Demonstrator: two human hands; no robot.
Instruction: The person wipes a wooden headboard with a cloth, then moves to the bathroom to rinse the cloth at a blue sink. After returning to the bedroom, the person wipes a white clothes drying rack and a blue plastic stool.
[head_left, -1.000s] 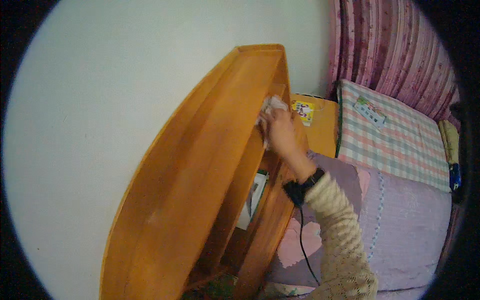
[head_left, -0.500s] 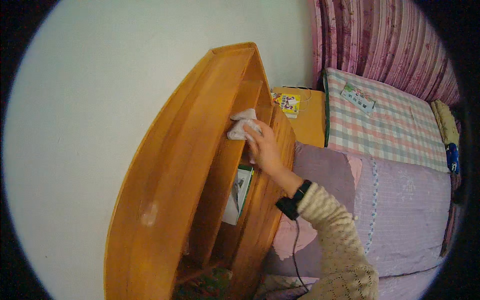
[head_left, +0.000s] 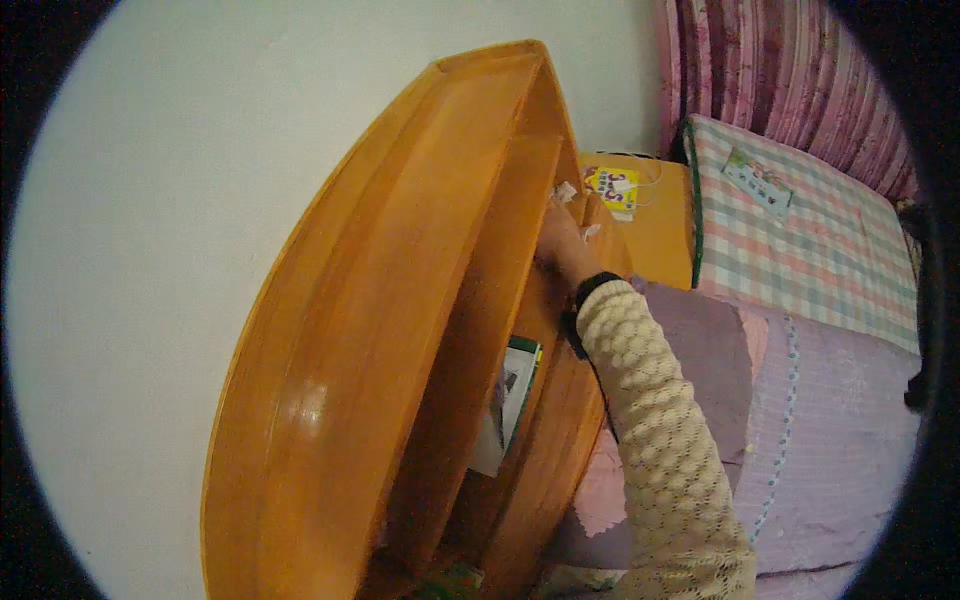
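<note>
**Right hand with a white cloth inside the wooden headboard shelf**

The person's right hand (head_left: 562, 243) reaches up into the far end of the long orange-brown wooden headboard shelf (head_left: 400, 300), which stands against the plain white wall (head_left: 150, 250). The fingers are closed around a small crumpled white cloth (head_left: 566, 192) — only little pieces of it show, one above the knuckles and one at the side of the hand. The hand with the cloth lies against the inner wood of the shelf, close to the thin inner board that runs along the length of the compartment. How tightly the fingers press on the cloth I cannot tell, because the back of the hand covers them.

On the wrist sits a black band (head_left: 590, 288), and from it a thin dark cable goes down along the forearm. The arm wears a cream knitted sleeve (head_left: 660, 440) with a bubble pattern, and it comes in from the lower edge.

The left hand is not in view.

Lower in the same shelf, a flat booklet with a green edge (head_left: 510, 400) leans inside the compartment, well apart from the hand. Beyond the end of the shelf stands an orange wooden bedside table (head_left: 665, 235), with a small yellow packet (head_left: 610, 185) on it. Beside it is the bed — a pink and green checked pillow (head_left: 800, 230) lies over a pale purple quilt (head_left: 830, 440). Behind the pillow hangs a striped pink curtain (head_left: 780, 80).
</note>
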